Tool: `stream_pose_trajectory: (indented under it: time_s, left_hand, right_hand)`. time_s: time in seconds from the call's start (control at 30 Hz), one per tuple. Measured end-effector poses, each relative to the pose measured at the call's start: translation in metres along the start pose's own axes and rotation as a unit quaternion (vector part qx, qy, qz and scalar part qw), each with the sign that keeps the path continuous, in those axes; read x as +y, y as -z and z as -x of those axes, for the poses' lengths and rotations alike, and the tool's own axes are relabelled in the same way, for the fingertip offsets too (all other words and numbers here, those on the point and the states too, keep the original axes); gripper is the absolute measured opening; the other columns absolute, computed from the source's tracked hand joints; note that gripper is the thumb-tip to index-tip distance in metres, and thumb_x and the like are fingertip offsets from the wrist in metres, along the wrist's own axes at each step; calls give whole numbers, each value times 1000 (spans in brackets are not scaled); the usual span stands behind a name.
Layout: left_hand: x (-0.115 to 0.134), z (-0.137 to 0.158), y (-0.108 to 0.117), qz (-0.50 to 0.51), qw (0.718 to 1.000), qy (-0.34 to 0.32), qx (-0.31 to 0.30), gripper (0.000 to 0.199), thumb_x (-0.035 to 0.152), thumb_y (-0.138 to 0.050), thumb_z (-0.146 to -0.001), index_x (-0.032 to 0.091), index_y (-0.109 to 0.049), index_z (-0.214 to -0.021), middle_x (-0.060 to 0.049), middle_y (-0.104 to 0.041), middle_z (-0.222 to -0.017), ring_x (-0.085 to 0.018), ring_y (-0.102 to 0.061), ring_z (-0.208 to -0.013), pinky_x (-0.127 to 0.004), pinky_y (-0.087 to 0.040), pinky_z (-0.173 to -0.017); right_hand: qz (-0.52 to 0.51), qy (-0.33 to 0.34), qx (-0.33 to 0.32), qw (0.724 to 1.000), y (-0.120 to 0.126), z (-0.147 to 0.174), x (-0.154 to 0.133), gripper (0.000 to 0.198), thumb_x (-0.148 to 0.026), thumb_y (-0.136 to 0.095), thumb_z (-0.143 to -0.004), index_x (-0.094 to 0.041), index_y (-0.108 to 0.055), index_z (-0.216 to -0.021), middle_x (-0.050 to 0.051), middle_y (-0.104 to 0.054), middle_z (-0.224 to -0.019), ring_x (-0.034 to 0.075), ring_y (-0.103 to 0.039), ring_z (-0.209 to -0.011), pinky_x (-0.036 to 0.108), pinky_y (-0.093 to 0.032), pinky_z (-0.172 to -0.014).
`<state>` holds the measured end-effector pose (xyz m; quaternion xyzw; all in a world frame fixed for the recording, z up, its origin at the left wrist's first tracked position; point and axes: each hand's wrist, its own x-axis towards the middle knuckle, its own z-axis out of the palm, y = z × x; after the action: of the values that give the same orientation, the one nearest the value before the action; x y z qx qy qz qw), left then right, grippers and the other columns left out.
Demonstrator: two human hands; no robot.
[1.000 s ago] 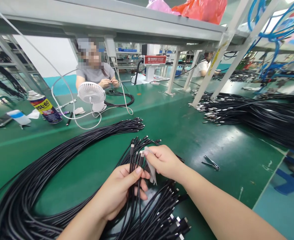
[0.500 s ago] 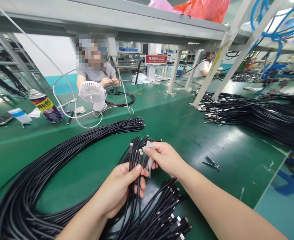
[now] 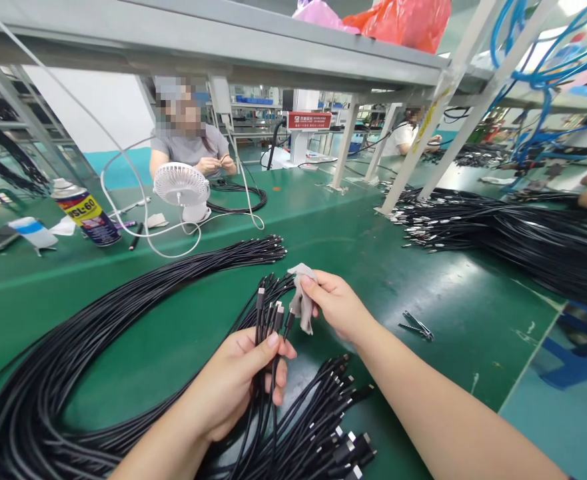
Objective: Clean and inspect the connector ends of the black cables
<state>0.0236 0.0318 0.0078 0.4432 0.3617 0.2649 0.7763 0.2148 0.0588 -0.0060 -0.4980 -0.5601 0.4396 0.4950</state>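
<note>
"Right hand (image 3: 338, 300) has shifted up and a bit right since ½ s ago, taking the grey cloth (image 3: 302, 303) off the plugs; L hand's approx. where it was."

"OK. Surface & room?"

"Green bench (image 3: 353, 250), glossy w/ light glare, a few scuffs nr the R edge. Grey shelf (image 3: 273, 53) overhead w/ a red plastic bag (image 3: 408, 25) on top. Co-worker (image 3: 162, 141) in a grey top opp., white fan (image 3: 179, 183) just in front, spray can (image 3: 90, 215) further L. Blue stool (image 3: 573, 357) beyond the R edge."

"Materials, shapes?"

"Cloth's thin, crumpled, soft-looking. Held cables (image 3: 260, 303) are black, slim, round, w/ boxy black plugs & flat shiny metal tips. Long cable bundle (image 3: 73, 340) curves in a big smooth arc on the L; loose plug ends (image 3: 330, 427) fan out nr the bottom. Small metal clippers (image 3: 418, 327) lie splayed to the R."

"Fingers?"

"Left hand (image 3: 246, 373): clamped round the held cables, thumb across the front. R: thumb & fingers pinched on the cloth, just beside the rightmost held plug."

"Where are they & which way do they point?"

"Above bench, approx. mid-view. Long axis nr upright in view: tips up & away from wearer, cords trailing down thru the L fingers. Rightmost plug leans R."
</note>
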Motion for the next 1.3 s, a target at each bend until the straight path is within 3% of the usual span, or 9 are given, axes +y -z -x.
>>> stream_pose_trajectory:
  time_s: [0.17,0.27,0.33,0.57,0.8,1.07,1.3]
  left_hand:
    - [0,1,0,20,1000,-13,-18,29,42,-65,-82,13,-65,-76,1,-56,-54,-8,-48,-43,-21,-37,-44]
    - [2,2,-3,14,999,-25,-19,29,41,-66,-80,13,-66,-74,1,-55,-54,-8,-49,-44,-21,-36,-44]
    - [3,1,-4,8,1000,-22,-17,29,41,-66,-80,13,-66,-74,0,-56,-55,-8,-50,-43,-21,-36,-45]
    - [0,0,-1,15,1000,-8,-5,28,41,-66,-81,14,-65,-76,1,-54,-54,-9,-48,-44,-21,-36,-45]
    - [1,-1,-1,49,998,-32,-9,25,36,-69,-80,12,-67,-75,-1,-54,-61,-7,-40,-50,-19,-36,-43]
    - [6,0,0,110,993,-29,-30,23,31,-73,-78,9,-67,-72,3,-45,-57,-3,-28,-48,-15,-21,-41]
    - [4,0,2,106,993,-33,-28,21,29,-73,-78,9,-68,-73,1,-49,-66,-2,-29,-49,-16,-20,-41]
  right_hand:
    - [-90,-21,-138,986,-5,5,1,49,-64,-57,-79,-15,-59,-81,-1,-58,-59,8,-49,-43,21,-39,-41]
    - [-143,-47,-244,958,-7,8,-3,45,-55,-70,-73,-13,-60,-87,2,-64,-64,11,-58,-50,20,-43,-43]
    - [-175,-61,-279,942,-8,9,-6,39,-46,-75,-72,-14,-60,-88,1,-66,-66,10,-60,-52,17,-41,-41]
    - [-151,-53,-249,955,-5,8,-6,39,-50,-66,-80,-12,-59,-74,1,-66,-60,3,-47,-37,14,-35,-35]
    - [-208,-118,-228,944,-7,8,-8,34,-36,-83,-64,-10,-62,-73,3,-69,-62,9,-61,-44,17,-49,-40]
    - [-230,-84,-236,941,-3,9,-10,42,-48,-75,-73,-9,-64,-83,7,-71,-67,12,-66,-50,21,-55,-48]
    - [-172,-54,-162,970,-4,11,-11,35,-45,-70,-77,-12,-60,-82,5,-70,-64,13,-65,-51,24,-55,-49]
